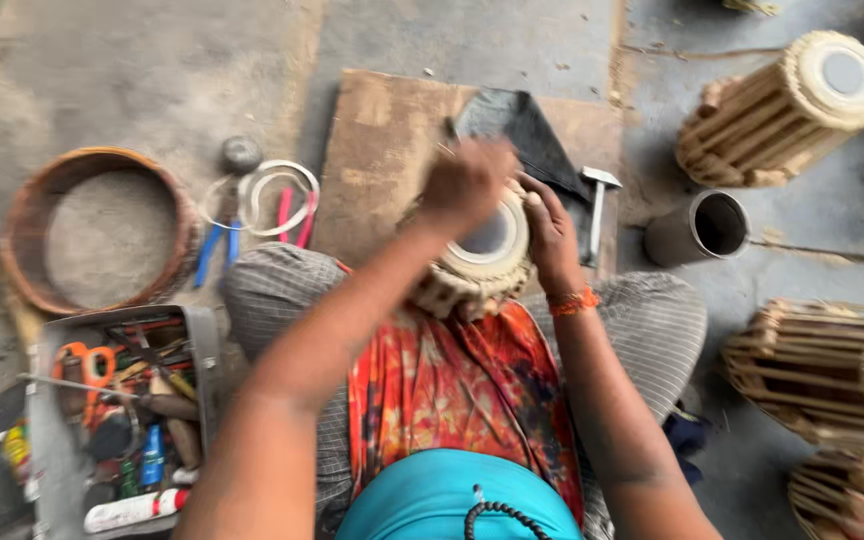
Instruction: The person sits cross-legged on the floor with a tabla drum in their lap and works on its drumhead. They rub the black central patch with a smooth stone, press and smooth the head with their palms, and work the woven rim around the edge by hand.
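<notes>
Noted: cream-skinned, tan-laced drum point(482, 262) at centre on an orange-red tie-dye cloth point(452, 385), grey checked trousers point(282, 290) at nine o'clock, turquoise shirt point(452, 500) at six, orange wrist thread point(574, 301), brown hoop point(37, 215), orange-handled scissors point(92, 362) at eight.

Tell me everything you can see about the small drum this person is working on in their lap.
The small drum is a squat wooden-looking body with a pale skin head and a grey centre patch, ringed by pale lacing and pegs down its side. It sits tilted on the orange patterned cloth across the person's lap. The left hand is closed above its head, blurred; the right hand grips its right edge.
</notes>
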